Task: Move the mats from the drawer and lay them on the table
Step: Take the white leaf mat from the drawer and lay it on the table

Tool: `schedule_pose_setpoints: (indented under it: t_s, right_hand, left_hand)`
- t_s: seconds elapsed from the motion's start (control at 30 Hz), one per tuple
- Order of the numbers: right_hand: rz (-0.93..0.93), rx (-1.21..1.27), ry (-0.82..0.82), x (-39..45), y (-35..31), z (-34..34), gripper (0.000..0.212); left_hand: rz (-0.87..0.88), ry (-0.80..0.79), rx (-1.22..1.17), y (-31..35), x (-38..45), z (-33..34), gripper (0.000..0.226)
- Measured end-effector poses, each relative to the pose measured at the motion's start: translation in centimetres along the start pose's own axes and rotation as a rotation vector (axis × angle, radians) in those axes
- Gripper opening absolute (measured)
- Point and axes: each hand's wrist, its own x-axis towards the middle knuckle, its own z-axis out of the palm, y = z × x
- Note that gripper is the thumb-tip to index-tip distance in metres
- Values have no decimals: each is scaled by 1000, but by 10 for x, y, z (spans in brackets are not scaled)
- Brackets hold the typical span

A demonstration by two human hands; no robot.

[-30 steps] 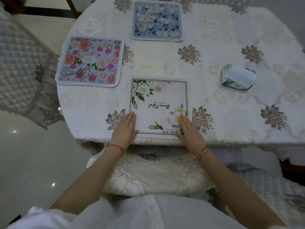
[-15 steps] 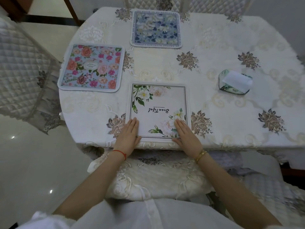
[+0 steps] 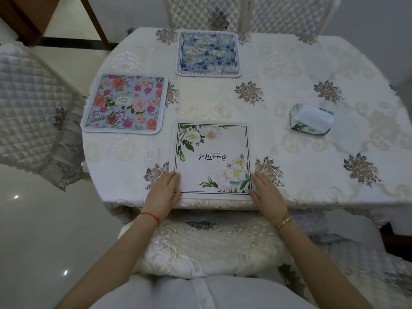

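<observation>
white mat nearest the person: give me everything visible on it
The white mat is square with rounded corners, soft and fabric-like, with a thin dark border line, green leaves and white and pale pink flowers at two opposite corners, and the script word "Beautiful" reading upside down from this view. It lies flat on the table at its near edge. The left hand and right hand rest flat at its two near corners. It touches neither other mat.

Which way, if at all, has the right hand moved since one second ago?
Yes. The right hand slid rightward, from inside the white mat border out to its right edge, nearer the embroidered flower on the tablecloth.
</observation>
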Motion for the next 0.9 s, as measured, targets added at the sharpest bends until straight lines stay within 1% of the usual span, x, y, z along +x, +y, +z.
schedule_pose_setpoints:
  t_s: [0.13, 0.3, 0.47, 0.57, 0.7, 0.9]
  right_hand:
    - [-21, 55, 99, -2, -15, -9, 46]
    - [-76, 78, 170, -14, -33, -19, 36]
    - [-143, 132, 229, -35, -45, -25, 34]
    - [-167, 123, 223, -45, -48, -25, 35]
    - [-215, 149, 186, -50, -56, -29, 35]
    - [-375, 128, 144, -43, -94, -40, 37]
  left_hand:
    - [17, 114, -24, 12, -6, -18, 46]
    - [10, 239, -66, 24, -25, -36, 38]
    - [-30, 328, -126, 30, -58, -43, 34]
    - [-101, 385, -131, 37, -79, -47, 32]
    - [-178, 409, -161, 44, -106, -51, 32]
    - [-356, 512, -174, 37, -159, -62, 34]
